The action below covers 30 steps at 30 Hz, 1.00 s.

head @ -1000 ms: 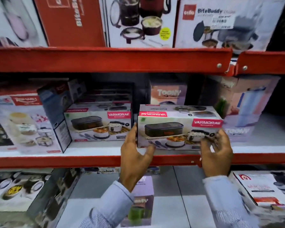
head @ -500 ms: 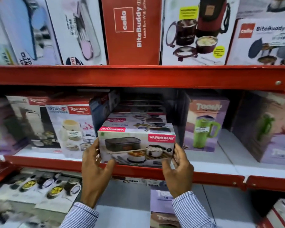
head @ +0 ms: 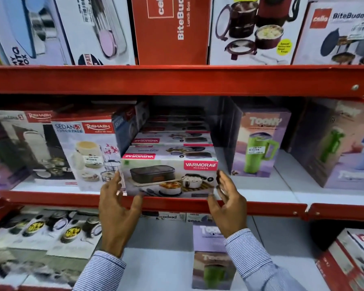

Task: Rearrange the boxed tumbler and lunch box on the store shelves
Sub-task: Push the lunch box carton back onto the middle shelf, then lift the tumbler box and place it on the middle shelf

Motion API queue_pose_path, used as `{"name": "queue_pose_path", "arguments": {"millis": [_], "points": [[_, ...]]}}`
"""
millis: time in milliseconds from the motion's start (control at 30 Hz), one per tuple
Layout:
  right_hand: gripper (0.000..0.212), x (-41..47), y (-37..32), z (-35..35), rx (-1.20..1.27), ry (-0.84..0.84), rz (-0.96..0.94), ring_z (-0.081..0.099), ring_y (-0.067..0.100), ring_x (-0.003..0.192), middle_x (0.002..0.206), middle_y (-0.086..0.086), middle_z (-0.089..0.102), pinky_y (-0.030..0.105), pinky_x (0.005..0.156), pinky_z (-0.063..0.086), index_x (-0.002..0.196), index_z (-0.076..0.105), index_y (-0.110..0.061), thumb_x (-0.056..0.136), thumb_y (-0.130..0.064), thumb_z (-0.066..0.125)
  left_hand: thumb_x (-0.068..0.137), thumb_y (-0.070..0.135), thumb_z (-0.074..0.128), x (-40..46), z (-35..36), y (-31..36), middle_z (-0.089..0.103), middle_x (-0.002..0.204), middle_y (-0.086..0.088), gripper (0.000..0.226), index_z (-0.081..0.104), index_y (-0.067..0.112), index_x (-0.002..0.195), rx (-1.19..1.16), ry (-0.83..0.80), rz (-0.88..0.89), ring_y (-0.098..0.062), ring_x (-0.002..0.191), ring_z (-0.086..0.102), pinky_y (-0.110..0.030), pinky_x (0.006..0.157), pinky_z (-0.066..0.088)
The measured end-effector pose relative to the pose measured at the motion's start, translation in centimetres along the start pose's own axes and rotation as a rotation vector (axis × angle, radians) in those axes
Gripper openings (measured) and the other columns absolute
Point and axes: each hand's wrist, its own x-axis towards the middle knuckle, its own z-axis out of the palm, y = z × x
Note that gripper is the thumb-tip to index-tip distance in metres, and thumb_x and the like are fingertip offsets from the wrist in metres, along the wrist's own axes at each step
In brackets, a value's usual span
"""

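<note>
A Varmora lunch box carton (head: 168, 177) rests at the front edge of the middle shelf (head: 177, 203), in line with a row of the same cartons behind it. My left hand (head: 118, 204) is at its left end and my right hand (head: 229, 206) at its right end. Both have fingers spread and only brush the carton's sides. A purple Toony tumbler box (head: 259, 143) showing a green tumbler stands just right of the row. Another Toony tumbler box (head: 212, 255) sits on the lower shelf, under my right wrist.
Rishabh lunch box cartons (head: 86, 154) crowd the left of the middle shelf. A larger purple box (head: 340, 143) stands at the far right, with bare white shelf between it and the Toony box. Cello BiteBuddy boxes (head: 170, 30) fill the top shelf.
The Varmora carton went left from the open spot into the row of matching cartons. My hands gripped its ends then; now their fingers have loosened and spread.
</note>
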Motion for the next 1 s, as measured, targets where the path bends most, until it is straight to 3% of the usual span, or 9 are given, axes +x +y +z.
{"name": "queue_pose_path", "arguments": {"millis": [100, 200, 367, 533, 600, 700, 833, 900, 1000], "points": [[0.058, -1.3, 1.2, -2.5, 0.011, 0.024, -0.027, 0.059, 0.001, 0.122, 0.136, -0.008, 0.061, 0.011, 0.101, 0.046, 0.136, 0.056, -0.020, 0.082, 0.003, 0.060, 0.083, 0.011, 0.074, -3.0, 0.3, -0.6, 0.056, 0.121, -0.008, 0.054, 0.057, 0.015, 0.135, -0.067, 0.101, 0.043, -0.018, 0.103, 0.060, -0.024, 0.088, 0.054], [0.043, -3.6, 3.6, -5.7, -0.043, 0.183, -0.094, 0.070, 0.009, 0.104, 0.111, -0.005, 0.074, 0.021, 0.093, 0.054, 0.111, 0.069, -0.017, 0.076, 0.003, 0.055, 0.082, -0.002, 0.073, -6.9, 2.1, -2.4, 0.062, 0.111, -0.007, 0.044, 0.061, 0.021, 0.118, -0.133, 0.004, -0.020, -0.023, 0.095, 0.064, -0.009, 0.075, 0.051], [0.040, -7.3, 10.3, -8.3, -0.239, 0.178, 0.117, 0.066, 0.012, 0.078, 0.083, -0.001, 0.069, 0.004, 0.068, 0.046, 0.087, 0.061, -0.030, 0.076, 0.009, 0.058, 0.081, 0.004, 0.076, -11.9, 7.1, -6.8, 0.061, 0.127, -0.003, 0.056, 0.055, 0.017, 0.131, -0.031, -0.474, -0.284, -0.027, 0.113, 0.065, -0.040, 0.084, 0.057], [0.062, -10.0, 16.1, -7.3, -0.172, -0.324, 0.607, 0.059, 0.026, 0.116, 0.121, 0.002, 0.059, 0.027, 0.081, 0.051, 0.132, 0.049, -0.013, 0.077, 0.009, 0.067, 0.077, 0.015, 0.085, -13.9, 11.5, -8.7, 0.048, 0.139, 0.000, 0.088, 0.036, 0.022, 0.150, -0.042, -0.809, -0.437, -0.026, 0.123, 0.053, -0.042, 0.101, 0.052], [0.061, -10.4, 16.6, -6.7, -0.124, -0.383, 0.602, 0.062, 0.025, 0.116, 0.120, 0.003, 0.063, 0.017, 0.077, 0.052, 0.131, 0.052, -0.014, 0.077, 0.008, 0.069, 0.076, 0.014, 0.086, -14.4, 12.9, -9.1, 0.055, 0.144, -0.006, 0.085, 0.039, 0.030, 0.145, -0.082, -0.811, -0.416, -0.031, 0.131, 0.056, -0.043, 0.105, 0.054], [0.054, -10.8, 16.4, -6.9, -0.103, -0.365, 0.566, 0.070, 0.025, 0.106, 0.109, 0.000, 0.071, 0.006, 0.069, 0.052, 0.117, 0.061, -0.020, 0.076, 0.015, 0.066, 0.080, 0.005, 0.079, -15.2, 13.6, -8.8, 0.070, 0.124, -0.002, 0.070, 0.045, 0.035, 0.133, -0.062, -0.756, -0.310, -0.029, 0.113, 0.070, -0.020, 0.086, 0.060], [0.047, -11.0, 13.8, -9.2, -0.055, -0.311, 0.507, 0.072, 0.000, 0.089, 0.101, -0.007, 0.074, 0.008, 0.069, 0.053, 0.109, 0.065, -0.025, 0.077, 0.009, 0.072, 0.081, 0.021, 0.081, -15.9, 11.6, -5.3, 0.070, 0.119, 0.014, 0.065, 0.054, 0.030, 0.139, -0.056, -0.650, -0.167, 0.005, 0.087, 0.071, -0.005, 0.068, 0.055], [0.044, -10.8, 11.7, -10.7, -0.038, -0.266, 0.440, 0.073, 0.004, 0.093, 0.097, -0.015, 0.077, 0.012, 0.068, 0.055, 0.102, 0.066, -0.033, 0.076, 0.002, 0.076, 0.076, 0.028, 0.085, -15.8, 9.9, -2.6, 0.069, 0.116, 0.020, 0.070, 0.056, 0.031, 0.140, -0.070, -0.599, -0.077, 0.011, 0.088, 0.069, -0.005, 0.062, 0.053], [0.038, -10.0, 8.4, -13.0, 0.007, -0.192, 0.299, 0.073, 0.007, 0.090, 0.093, -0.020, 0.077, 0.014, 0.067, 0.055, 0.101, 0.070, -0.030, 0.076, -0.004, 0.078, 0.070, 0.036, 0.088, -15.2, 7.8, 1.6, 0.072, 0.117, 0.018, 0.074, 0.060, 0.030, 0.138, -0.087, -0.490, 0.056, -0.002, 0.092, 0.071, -0.013, 0.063, 0.058]]}}
